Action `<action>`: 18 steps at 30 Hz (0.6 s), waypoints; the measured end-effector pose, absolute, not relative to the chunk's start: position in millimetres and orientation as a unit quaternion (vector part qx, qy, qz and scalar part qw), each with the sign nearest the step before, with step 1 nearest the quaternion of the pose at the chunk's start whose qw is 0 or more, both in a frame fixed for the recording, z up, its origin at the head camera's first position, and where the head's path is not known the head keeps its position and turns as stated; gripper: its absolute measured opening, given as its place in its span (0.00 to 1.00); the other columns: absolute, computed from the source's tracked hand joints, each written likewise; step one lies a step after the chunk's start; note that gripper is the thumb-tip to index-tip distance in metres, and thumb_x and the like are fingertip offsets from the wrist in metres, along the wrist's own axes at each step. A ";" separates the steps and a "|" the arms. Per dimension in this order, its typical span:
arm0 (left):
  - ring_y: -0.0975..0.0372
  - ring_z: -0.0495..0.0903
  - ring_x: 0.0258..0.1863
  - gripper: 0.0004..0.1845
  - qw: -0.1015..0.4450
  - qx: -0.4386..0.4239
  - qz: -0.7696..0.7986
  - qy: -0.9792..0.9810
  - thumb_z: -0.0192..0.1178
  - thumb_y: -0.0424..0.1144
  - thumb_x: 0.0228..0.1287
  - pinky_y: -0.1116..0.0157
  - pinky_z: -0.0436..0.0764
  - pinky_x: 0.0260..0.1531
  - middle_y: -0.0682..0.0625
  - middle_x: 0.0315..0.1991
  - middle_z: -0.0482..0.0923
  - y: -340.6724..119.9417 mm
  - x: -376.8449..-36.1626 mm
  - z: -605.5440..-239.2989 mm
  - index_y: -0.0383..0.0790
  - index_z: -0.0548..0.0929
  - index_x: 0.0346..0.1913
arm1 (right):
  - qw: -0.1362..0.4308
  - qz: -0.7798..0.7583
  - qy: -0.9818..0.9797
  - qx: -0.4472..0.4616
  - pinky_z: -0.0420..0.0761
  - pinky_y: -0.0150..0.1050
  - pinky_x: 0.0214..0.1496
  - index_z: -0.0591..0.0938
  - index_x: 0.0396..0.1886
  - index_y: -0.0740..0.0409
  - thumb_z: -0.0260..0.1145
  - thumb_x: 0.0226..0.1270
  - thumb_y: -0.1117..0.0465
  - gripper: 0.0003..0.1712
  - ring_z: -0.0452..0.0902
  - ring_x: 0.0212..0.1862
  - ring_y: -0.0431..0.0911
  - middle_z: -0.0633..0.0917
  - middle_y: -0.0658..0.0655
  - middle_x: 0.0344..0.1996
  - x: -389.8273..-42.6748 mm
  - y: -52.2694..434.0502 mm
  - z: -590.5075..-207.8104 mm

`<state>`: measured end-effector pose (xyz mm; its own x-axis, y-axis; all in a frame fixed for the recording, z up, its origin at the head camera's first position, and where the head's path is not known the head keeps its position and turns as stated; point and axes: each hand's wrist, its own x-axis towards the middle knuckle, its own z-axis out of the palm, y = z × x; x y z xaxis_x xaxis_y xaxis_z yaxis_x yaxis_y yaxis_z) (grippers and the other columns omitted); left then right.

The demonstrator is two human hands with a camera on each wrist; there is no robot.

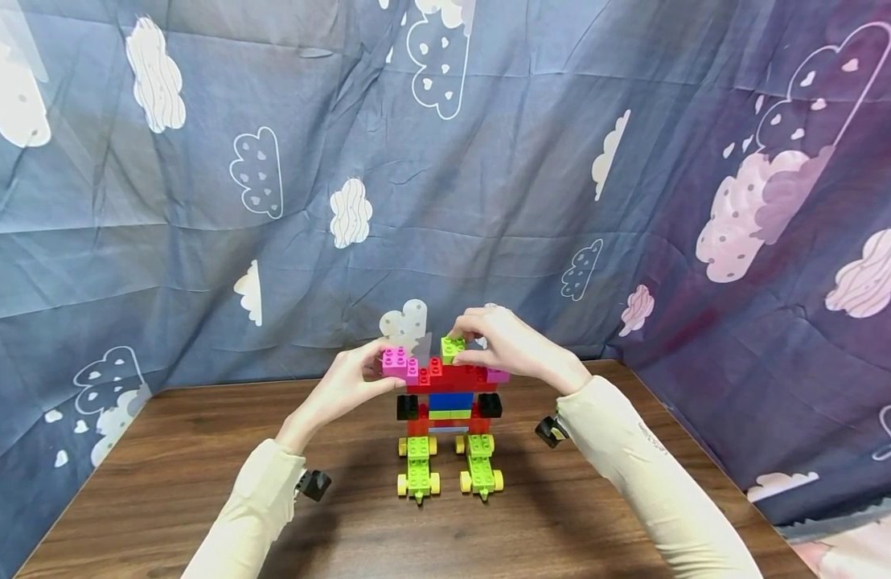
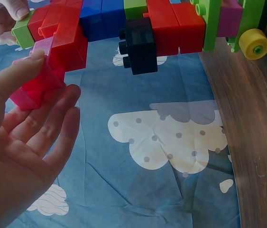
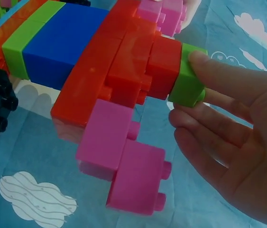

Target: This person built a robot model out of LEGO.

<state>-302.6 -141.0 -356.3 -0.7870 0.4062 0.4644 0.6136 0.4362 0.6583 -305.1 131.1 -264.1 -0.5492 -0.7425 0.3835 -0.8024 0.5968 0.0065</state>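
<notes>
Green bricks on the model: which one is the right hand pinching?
The small green brick on top, pinched by the right hand; the other green pieces sit low, by the yellow wheels.

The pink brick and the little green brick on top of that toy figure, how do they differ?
The pink brick juts from the end of the red bar, while the green brick sits on top at the middle. The pink brick looks wider than the green brick. The left hand holds the pink one; the right hand pinches the green one. Both are studded.
</notes>
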 end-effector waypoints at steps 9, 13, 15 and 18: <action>0.59 0.82 0.42 0.25 0.119 -0.301 -0.439 -0.838 0.72 0.40 0.58 0.55 0.85 0.50 0.46 0.47 0.84 -141.4 -301.7 -355.9 0.42 0.78 0.57 | 0.169 0.073 -0.878 0.443 0.77 0.44 0.50 0.87 0.43 0.57 0.73 0.60 0.53 0.15 0.81 0.39 0.48 0.88 0.54 0.39 -303.7 130.1 -262.0; 0.59 0.82 0.42 0.25 0.120 -0.302 -0.437 -0.839 0.72 0.39 0.57 0.56 0.86 0.49 0.46 0.47 0.84 -141.2 -302.0 -355.3 0.42 0.78 0.58 | 0.166 0.063 -0.876 0.448 0.77 0.45 0.51 0.87 0.45 0.59 0.72 0.63 0.54 0.15 0.81 0.39 0.49 0.89 0.55 0.40 -303.4 130.4 -259.8; 0.59 0.82 0.42 0.25 0.119 -0.301 -0.436 -0.840 0.72 0.38 0.57 0.57 0.86 0.49 0.46 0.47 0.84 -141.0 -302.3 -355.4 0.42 0.78 0.58 | 0.164 0.061 -0.875 0.451 0.76 0.45 0.51 0.87 0.46 0.59 0.71 0.64 0.56 0.15 0.81 0.38 0.48 0.89 0.55 0.40 -303.7 131.0 -259.3; 0.58 0.82 0.42 0.25 0.118 -0.300 -0.436 -0.840 0.72 0.38 0.57 0.57 0.86 0.49 0.46 0.47 0.84 -140.8 -302.7 -355.7 0.42 0.78 0.58 | 0.161 0.068 -0.874 0.453 0.75 0.43 0.48 0.88 0.46 0.59 0.71 0.64 0.57 0.14 0.80 0.36 0.48 0.90 0.55 0.40 -304.8 131.6 -260.1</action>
<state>-302.7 -140.8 -355.7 -0.7924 0.4010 0.4597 0.6067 0.4398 0.6622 -304.8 131.6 -260.1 -0.5381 -0.7697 0.3435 -0.8134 0.5811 0.0279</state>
